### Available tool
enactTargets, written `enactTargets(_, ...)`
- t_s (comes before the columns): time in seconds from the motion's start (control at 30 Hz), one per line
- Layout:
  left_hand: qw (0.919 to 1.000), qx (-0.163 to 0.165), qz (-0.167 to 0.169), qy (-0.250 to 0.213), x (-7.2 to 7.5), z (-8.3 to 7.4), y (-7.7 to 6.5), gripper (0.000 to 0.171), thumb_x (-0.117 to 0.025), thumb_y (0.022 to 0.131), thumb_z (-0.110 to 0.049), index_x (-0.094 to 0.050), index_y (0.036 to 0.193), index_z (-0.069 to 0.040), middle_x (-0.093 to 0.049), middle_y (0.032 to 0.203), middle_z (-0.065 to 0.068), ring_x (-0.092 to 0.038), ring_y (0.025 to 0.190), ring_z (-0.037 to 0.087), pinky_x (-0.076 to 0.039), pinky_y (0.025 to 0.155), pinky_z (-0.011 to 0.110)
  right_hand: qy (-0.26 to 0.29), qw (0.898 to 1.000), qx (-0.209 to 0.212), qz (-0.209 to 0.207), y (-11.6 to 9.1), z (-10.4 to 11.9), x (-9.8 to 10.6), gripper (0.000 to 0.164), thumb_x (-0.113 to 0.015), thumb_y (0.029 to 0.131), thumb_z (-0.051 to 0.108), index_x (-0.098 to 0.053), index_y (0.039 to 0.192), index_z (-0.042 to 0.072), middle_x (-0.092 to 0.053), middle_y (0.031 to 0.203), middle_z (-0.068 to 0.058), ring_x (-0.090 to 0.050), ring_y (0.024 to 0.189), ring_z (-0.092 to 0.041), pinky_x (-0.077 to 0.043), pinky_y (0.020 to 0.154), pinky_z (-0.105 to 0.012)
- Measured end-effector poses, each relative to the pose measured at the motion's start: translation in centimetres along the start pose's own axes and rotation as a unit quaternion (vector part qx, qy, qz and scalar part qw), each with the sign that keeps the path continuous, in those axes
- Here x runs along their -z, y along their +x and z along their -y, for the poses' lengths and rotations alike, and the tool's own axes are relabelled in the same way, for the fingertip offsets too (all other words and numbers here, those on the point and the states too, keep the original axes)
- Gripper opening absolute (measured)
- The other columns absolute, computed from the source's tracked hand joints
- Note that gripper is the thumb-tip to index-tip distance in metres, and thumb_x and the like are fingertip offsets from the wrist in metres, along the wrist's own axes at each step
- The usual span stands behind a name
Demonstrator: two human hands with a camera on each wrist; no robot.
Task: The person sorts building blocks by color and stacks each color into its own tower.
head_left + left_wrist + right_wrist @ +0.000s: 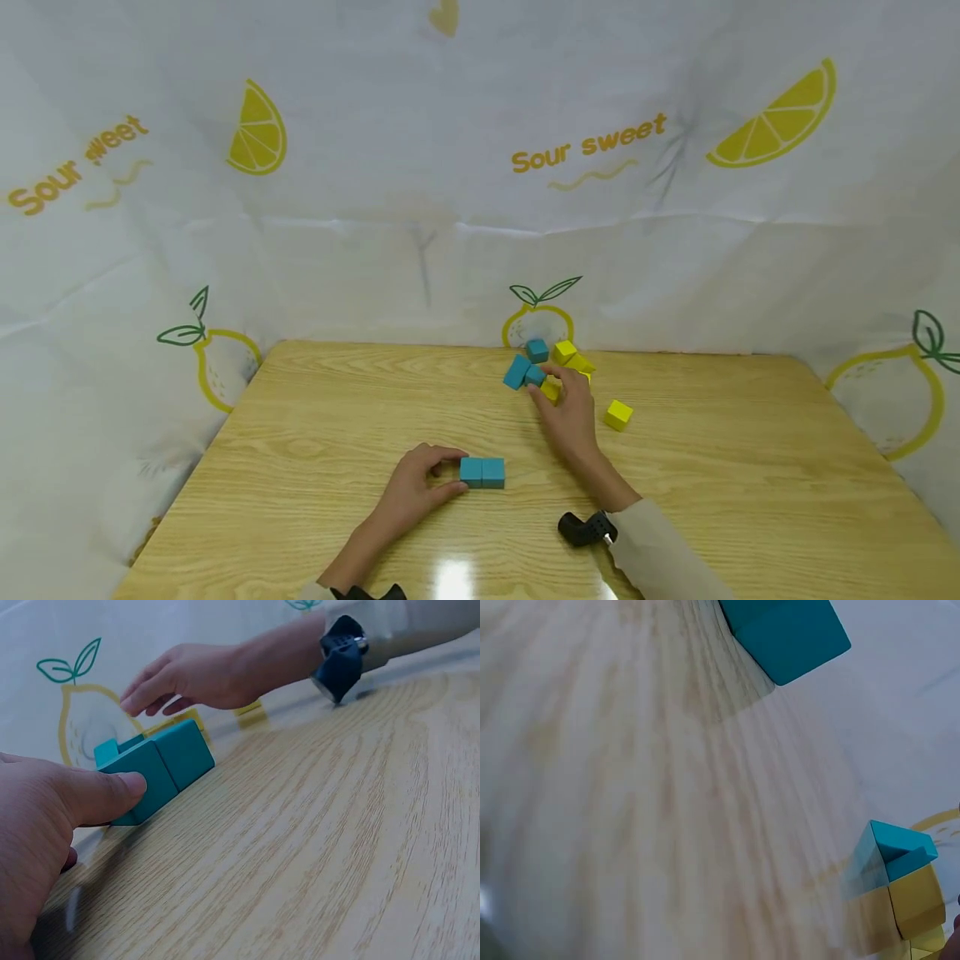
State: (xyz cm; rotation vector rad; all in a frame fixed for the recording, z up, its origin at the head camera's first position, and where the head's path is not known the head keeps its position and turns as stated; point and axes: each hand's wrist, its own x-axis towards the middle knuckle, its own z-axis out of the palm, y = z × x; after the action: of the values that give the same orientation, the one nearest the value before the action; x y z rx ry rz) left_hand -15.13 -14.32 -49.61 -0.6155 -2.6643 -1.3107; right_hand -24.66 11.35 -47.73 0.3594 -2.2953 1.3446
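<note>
Two blue blocks stand side by side on the table. My left hand [415, 487] holds the left blue block [470, 472] at its outer end, thumb at the near side and index finger at the far side. The other blue block [492, 473] sits flush against it. Farther back, my right hand [572, 412] reaches over a small group of blocks. Its spread thumb and index finger are right at a blue block [535, 376], beside a yellow block [551, 391]. In the left wrist view the right hand [199, 679] shows extended fingers.
More blue blocks [517, 372] and yellow blocks [564, 351] lie at the table's back edge. One yellow block [618, 415] lies apart to the right. A white printed cloth [390, 275] hangs behind the wooden table [337, 417].
</note>
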Motion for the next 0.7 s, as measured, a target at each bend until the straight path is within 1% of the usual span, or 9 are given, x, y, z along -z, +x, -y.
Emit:
enactTargets(0.13, 1.0000, 0.001, 0.000, 0.002, 0.0, -0.1, 0.0, 0.038, -0.076, 0.081, -0.035, -0.069, 0.116, -0.022, -0.058, 0.090, -0.012, -0.043, 0.074, 0.009, -0.040, 0.065, 0.027, -0.005, 1.000, -0.018, 0.006, 0.5, -0.3, -0.4, 0.038, -0.069, 0.090, 0.018, -0.059, 0.125, 0.003, -0.055, 0.123, -0.015, -0.046, 0.116, -0.031, -0.036, 0.095, -0.048)
enactTargets(0.2, 1.0000, 0.000, -0.001, -0.001, 0.0, -0.1, 0.0, 0.038, -0.076, 0.081, -0.034, -0.069, 0.116, -0.022, -0.058, 0.089, -0.012, -0.043, 0.074, 0.009, -0.040, 0.065, 0.027, -0.003, 1.000, -0.019, 0.007, 0.7, -0.6, -0.7, 0.040, -0.069, 0.091, 0.017, -0.057, 0.127, 0.004, -0.052, 0.126, -0.017, -0.045, 0.118, -0.033, -0.036, 0.095, -0.050)
enactTargets(0.33, 1.0000, 0.001, 0.001, -0.001, 0.0, -0.1, 0.0, 0.038, -0.076, 0.081, -0.035, -0.069, 0.116, -0.022, -0.057, 0.088, -0.013, -0.043, 0.074, 0.009, -0.040, 0.065, 0.026, -0.016, 1.000, -0.004, 0.004, 0.8, -1.3, -1.2, 0.043, -0.069, 0.089, 0.012, -0.055, 0.128, 0.001, -0.051, 0.129, -0.019, -0.045, 0.120, -0.036, -0.037, 0.096, -0.052)
enactTargets(0.47, 1.0000, -0.003, 0.000, 0.003, 0.1, -0.1, 0.1, 0.038, -0.076, 0.081, -0.035, -0.069, 0.116, -0.022, -0.056, 0.086, -0.013, -0.042, 0.073, 0.009, -0.039, 0.064, 0.026, -0.026, 1.000, 0.009, -0.002, 1.0, -1.9, -1.5, 0.044, -0.070, 0.088, 0.008, -0.055, 0.128, -0.003, -0.053, 0.127, -0.021, -0.049, 0.117, -0.037, -0.041, 0.094, -0.051)
enactTargets(0.57, 1.0000, -0.006, -0.004, 0.005, 0.1, -0.2, 0.1, 0.037, -0.076, 0.081, -0.034, -0.069, 0.115, -0.021, -0.055, 0.085, -0.012, -0.042, 0.073, 0.009, -0.038, 0.064, 0.026, -0.016, 1.000, -0.006, 0.001, 1.1, -2.1, -1.5, 0.047, -0.070, 0.089, 0.009, -0.052, 0.131, -0.003, -0.052, 0.126, -0.022, -0.052, 0.111, -0.037, -0.043, 0.091, -0.050)
enactTargets(0.7, 0.9999, -0.004, -0.006, 0.008, 0.1, -0.1, 0.0, 0.038, -0.077, 0.081, -0.034, -0.069, 0.116, -0.022, -0.055, 0.084, -0.013, -0.042, 0.072, 0.008, -0.039, 0.064, 0.026, -0.001, 0.999, -0.043, 0.021, 1.1, -2.1, -1.4, 0.051, -0.068, 0.091, 0.018, -0.049, 0.134, -0.002, -0.051, 0.128, -0.021, -0.053, 0.111, -0.036, -0.042, 0.093, -0.047)
